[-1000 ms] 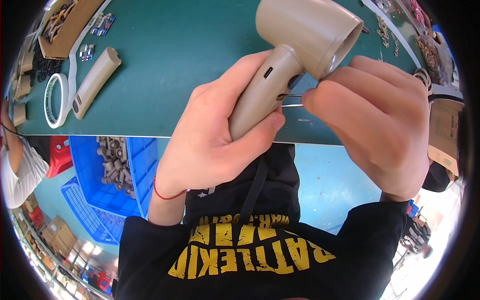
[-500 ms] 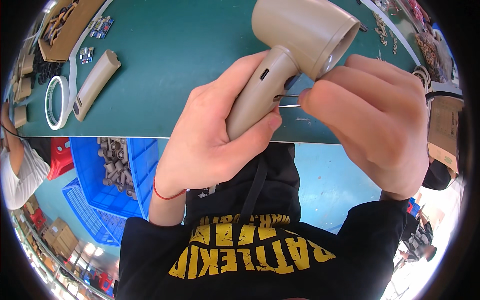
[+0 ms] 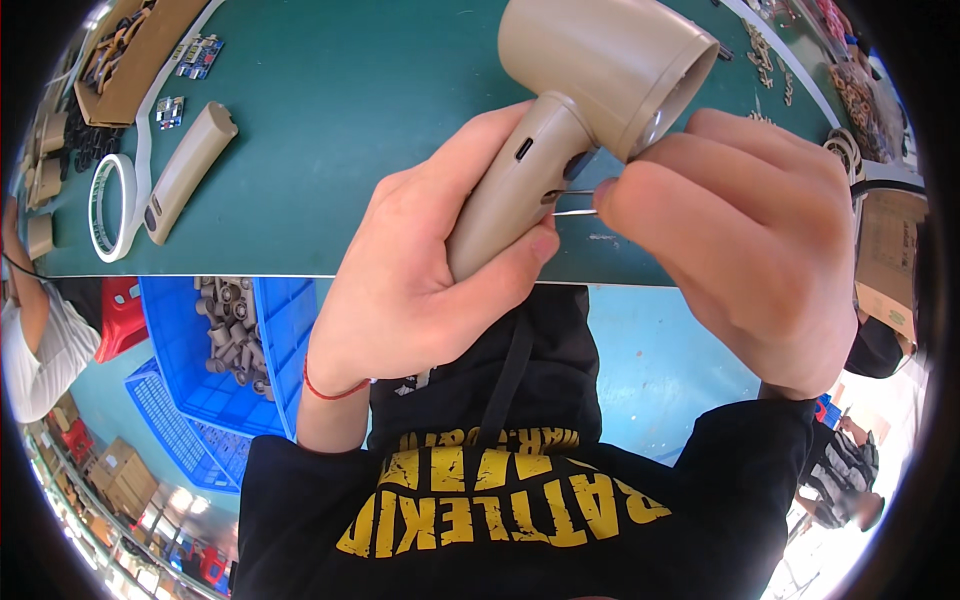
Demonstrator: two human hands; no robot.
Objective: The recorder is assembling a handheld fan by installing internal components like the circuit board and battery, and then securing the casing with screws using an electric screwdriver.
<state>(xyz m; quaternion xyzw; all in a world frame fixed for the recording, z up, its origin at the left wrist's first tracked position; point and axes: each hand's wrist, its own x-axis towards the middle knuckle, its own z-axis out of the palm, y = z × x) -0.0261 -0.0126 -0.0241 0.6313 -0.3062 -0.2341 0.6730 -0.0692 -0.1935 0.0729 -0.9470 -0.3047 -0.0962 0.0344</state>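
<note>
My left hand [image 3: 405, 255] is wrapped round the handle of a beige hair-dryer-shaped device [image 3: 605, 65], its wide round barrel pointing up and to the right. A small slot and an opening show along the handle. In my right hand [image 3: 750, 225], bent fingers pinch thin metal tweezers [image 3: 575, 212]. One prong reaches the opening in the handle's side; the other shows just below it. The fingertips hide most of the tweezers. To the left on the table lies a loose beige handle piece [image 3: 192, 172].
The green table [image 3: 320, 90] carries a roll of white tape [image 3: 108, 208], small circuit boards [image 3: 200, 57] and a cardboard box [image 3: 125, 95] of parts. Below its edge stands a blue crate [image 3: 180, 350] of beige parts. Other people are at both sides.
The device and my left hand have shifted very slightly left. The tweezers stay at the handle's opening, and both grips look the same.
</note>
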